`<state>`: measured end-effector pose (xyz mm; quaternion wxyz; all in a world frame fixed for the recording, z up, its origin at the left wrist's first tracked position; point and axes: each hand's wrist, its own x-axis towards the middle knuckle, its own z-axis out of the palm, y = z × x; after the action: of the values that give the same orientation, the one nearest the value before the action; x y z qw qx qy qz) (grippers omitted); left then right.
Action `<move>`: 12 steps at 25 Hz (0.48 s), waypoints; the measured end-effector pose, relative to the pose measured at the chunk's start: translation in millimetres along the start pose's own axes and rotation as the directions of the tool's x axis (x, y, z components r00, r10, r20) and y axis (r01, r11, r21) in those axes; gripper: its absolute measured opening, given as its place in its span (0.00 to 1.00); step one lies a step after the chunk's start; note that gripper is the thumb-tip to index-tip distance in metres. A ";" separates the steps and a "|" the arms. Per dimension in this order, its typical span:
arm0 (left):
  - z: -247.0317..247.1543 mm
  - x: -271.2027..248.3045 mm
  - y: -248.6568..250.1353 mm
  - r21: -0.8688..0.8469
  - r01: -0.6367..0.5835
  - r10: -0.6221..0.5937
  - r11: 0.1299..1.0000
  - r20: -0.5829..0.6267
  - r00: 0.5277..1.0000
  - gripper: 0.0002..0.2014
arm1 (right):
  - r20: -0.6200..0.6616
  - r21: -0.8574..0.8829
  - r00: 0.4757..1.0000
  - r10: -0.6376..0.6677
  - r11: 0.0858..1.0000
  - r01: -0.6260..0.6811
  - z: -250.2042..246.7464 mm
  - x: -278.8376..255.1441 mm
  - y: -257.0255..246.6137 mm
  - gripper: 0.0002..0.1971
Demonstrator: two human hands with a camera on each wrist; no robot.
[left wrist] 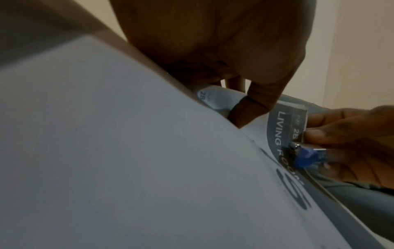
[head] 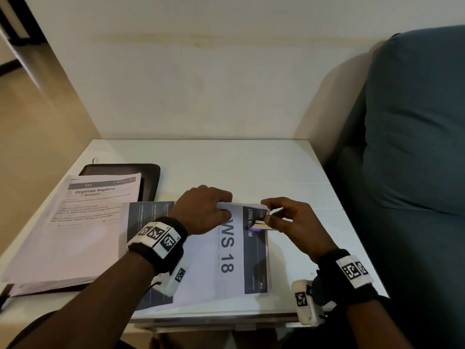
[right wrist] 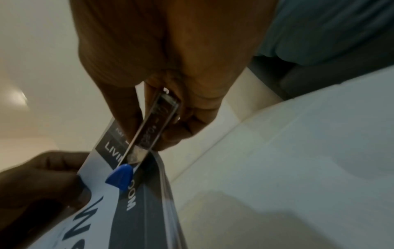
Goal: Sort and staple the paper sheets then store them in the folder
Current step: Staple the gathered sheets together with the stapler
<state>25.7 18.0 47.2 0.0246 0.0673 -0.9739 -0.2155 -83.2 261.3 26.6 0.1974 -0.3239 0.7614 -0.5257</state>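
A stack of sheets (head: 234,258) printed "WS 18" and "LIVING ROOM" lies at the table's front middle. My left hand (head: 201,210) pinches its far edge and lifts it a little; the thumb (left wrist: 251,111) lies on top of the paper (left wrist: 127,151). My right hand (head: 289,220) grips a small metal stapler (head: 261,225) with a blue tip (right wrist: 120,176), its mouth over the far right corner of the sheets (right wrist: 110,148). The stapler (left wrist: 307,151) also shows in the left wrist view. A black folder (head: 148,177) lies at the back left.
A thick pile of papers (head: 73,233) headed "Organize Napkins" covers the left of the white table (head: 251,162) and overlaps the folder. Another dark printed sheet (head: 146,217) lies under my left wrist. A blue-grey sofa (head: 415,147) stands right of the table, a wall behind.
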 end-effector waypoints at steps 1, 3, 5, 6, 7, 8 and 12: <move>2.1 0.3 -1.8 -0.008 0.013 -0.013 1.000 -0.002 1.000 0.11 | 0.024 0.115 0.998 0.064 0.991 -0.066 0.9 1.7 2.3 0.13; 6.8 -1.3 -4.5 -0.021 0.043 -0.043 0.999 0.011 0.999 0.10 | 0.038 0.228 0.989 0.146 0.962 -0.151 5.6 3.8 6.2 0.13; 8.3 -2.4 -6.7 -0.036 0.076 -0.075 0.996 0.020 0.997 0.09 | 0.030 0.272 0.984 0.174 0.946 -0.175 10.0 6.2 4.8 0.12; 7.6 -2.3 -7.5 -0.048 0.089 -0.089 0.995 0.018 0.996 0.09 | 0.038 0.277 0.983 0.178 0.944 -0.181 11.7 6.9 1.0 0.13; 6.5 -1.7 -8.8 -0.060 0.098 -0.098 0.993 0.016 0.995 0.09 | 0.058 0.264 0.982 0.177 0.946 -0.186 13.1 7.7 -2.6 0.12; 4.5 -0.8 -9.8 -0.066 0.098 -0.097 0.993 0.018 0.995 0.09 | 0.094 0.233 0.982 0.162 0.956 -0.180 13.6 7.7 -5.8 0.11; 0.7 0.2 -13.9 -0.050 0.075 -0.072 0.996 0.051 0.996 0.09 | 0.177 -0.002 0.984 0.036 0.999 -0.036 18.0 7.7 -7.0 0.23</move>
<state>27.1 5.8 40.7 -0.0054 0.0972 -0.9652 -0.2428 -75.1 242.2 26.8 0.2737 -0.3554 0.7464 -0.4917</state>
